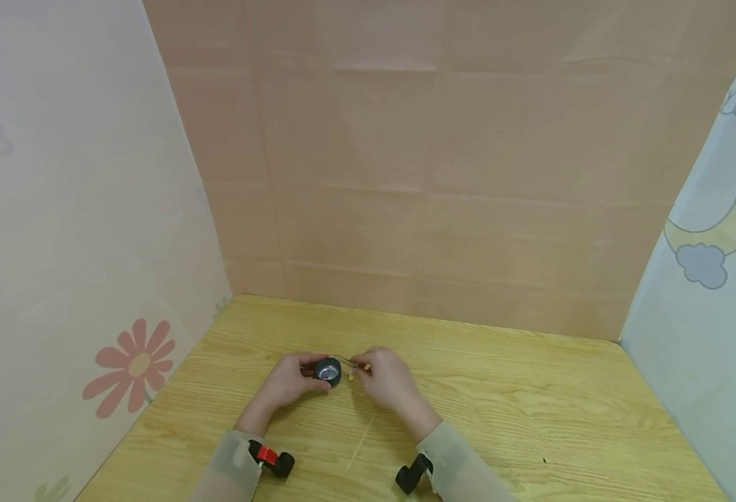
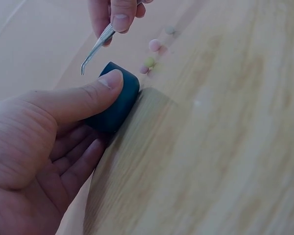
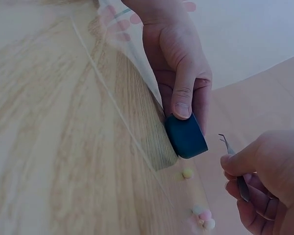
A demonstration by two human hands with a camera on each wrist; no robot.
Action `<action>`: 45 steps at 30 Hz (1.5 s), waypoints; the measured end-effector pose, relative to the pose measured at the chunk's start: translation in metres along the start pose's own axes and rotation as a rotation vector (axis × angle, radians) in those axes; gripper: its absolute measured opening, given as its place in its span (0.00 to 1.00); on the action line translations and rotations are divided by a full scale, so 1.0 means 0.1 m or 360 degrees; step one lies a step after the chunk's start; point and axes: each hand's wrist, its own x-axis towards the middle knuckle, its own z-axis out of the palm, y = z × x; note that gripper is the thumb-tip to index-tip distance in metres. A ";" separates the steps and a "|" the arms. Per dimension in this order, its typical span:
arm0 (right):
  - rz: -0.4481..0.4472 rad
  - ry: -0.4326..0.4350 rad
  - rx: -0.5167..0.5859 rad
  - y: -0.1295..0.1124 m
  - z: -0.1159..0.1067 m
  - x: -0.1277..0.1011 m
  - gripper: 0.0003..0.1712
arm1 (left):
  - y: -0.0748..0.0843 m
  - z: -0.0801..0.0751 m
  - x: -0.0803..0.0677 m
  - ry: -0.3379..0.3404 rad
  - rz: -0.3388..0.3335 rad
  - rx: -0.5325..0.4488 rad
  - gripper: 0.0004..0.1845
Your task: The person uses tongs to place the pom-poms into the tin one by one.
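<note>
Down on the wooden tabletop (image 1: 500, 418), both forearms reach forward from the near edge and meet around a small dark blue container (image 1: 328, 371), which sits near the middle of the tabletop, a little toward the near edge. Left of that container, the left hand (image 1: 289, 383) lies low with its palm turned inward; its grip is curled round the container, thumb (image 2: 95, 93) pressed flat on the upper side and fingers wrapped beneath. Right of the container, the right hand (image 1: 389, 380) is arched above the wood, its fingers bunched in a tight pinch on metal tweezers (image 2: 95, 49). The bent tips of the tweezers hang just above the container's rim, not touching it. Just beyond the container on its right side lie a few small pastel beads (image 2: 152, 54), pink, yellow and pale green, loose on the tabletop. No writing or label can be read on any of these things.
</note>
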 end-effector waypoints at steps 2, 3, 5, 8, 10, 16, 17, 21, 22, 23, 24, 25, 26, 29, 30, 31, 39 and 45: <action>0.0008 0.0000 0.0012 0.00 -0.01 0.00 0.10 | -0.01 0.00 0.00 -0.0003 -0.0007 -0.0003 0.32; 0.0017 0.0000 0.0011 0.01 -0.02 0.00 0.10 | -0.01 0.00 0.00 -0.0003 -0.0008 -0.0003 0.32; 0.0029 0.0004 0.0009 0.02 -0.03 0.00 0.11 | -0.01 -0.01 0.00 -0.0008 -0.0016 0.0003 0.32; 0.0032 0.0029 0.0021 0.03 -0.06 0.00 0.11 | -0.01 -0.01 0.00 -0.0010 -0.0023 0.0017 0.32; 0.0033 0.0049 0.0028 0.03 -0.09 0.00 0.10 | -0.01 -0.01 0.00 -0.0015 -0.0022 0.0026 0.32; 0.0080 0.0048 0.0045 0.08 -0.18 0.03 0.11 | 0.00 -0.01 0.00 0.0002 -0.0023 0.0008 0.33; 0.0091 0.0045 0.0049 0.09 -0.20 0.03 0.11 | 0.01 -0.01 0.00 0.0004 -0.0024 0.0007 0.33; 0.0125 0.0037 0.0057 0.13 -0.25 0.01 0.11 | 0.01 0.00 0.00 -0.0022 -0.0007 -0.0012 0.33; 0.0134 0.0036 0.0058 0.14 -0.27 -0.01 0.11 | 0.01 0.00 0.01 -0.0031 -0.0001 -0.0018 0.33; 0.0146 0.0032 0.0059 0.15 -0.28 -0.02 0.11 | 0.00 0.01 0.01 -0.0042 0.0003 -0.0025 0.33; 0.0151 0.0027 0.0056 0.17 -0.29 -0.04 0.11 | -0.01 0.02 0.01 -0.0050 0.0005 -0.0028 0.33; 0.0158 0.0020 0.0050 0.19 -0.31 -0.06 0.12 | -0.01 0.02 0.01 -0.0054 0.0010 -0.0021 0.34; 0.0164 0.0015 0.0039 0.21 -0.32 -0.07 0.12 | -0.02 0.02 0.00 -0.0055 0.0025 -0.0018 0.34; 0.0163 -0.0006 0.0002 0.28 -0.35 -0.12 0.11 | -0.02 0.02 -0.01 -0.0051 0.0018 -0.0029 0.33; 0.0157 -0.0012 -0.0005 0.30 -0.36 -0.14 0.11 | -0.01 0.02 -0.02 -0.0046 0.0021 -0.0030 0.33; 0.0156 -0.0019 -0.0012 0.31 -0.37 -0.15 0.11 | -0.01 0.02 -0.02 -0.0043 0.0019 -0.0033 0.33; 0.0078 -0.0098 -0.0080 0.40 -0.42 -0.22 0.09 | 0.02 0.01 -0.04 -0.0032 -0.0002 -0.0023 0.33; 0.0024 -0.0198 -0.0092 0.43 -0.45 -0.28 0.09 | 0.00 0.00 -0.03 -0.0044 0.0016 -0.0025 0.33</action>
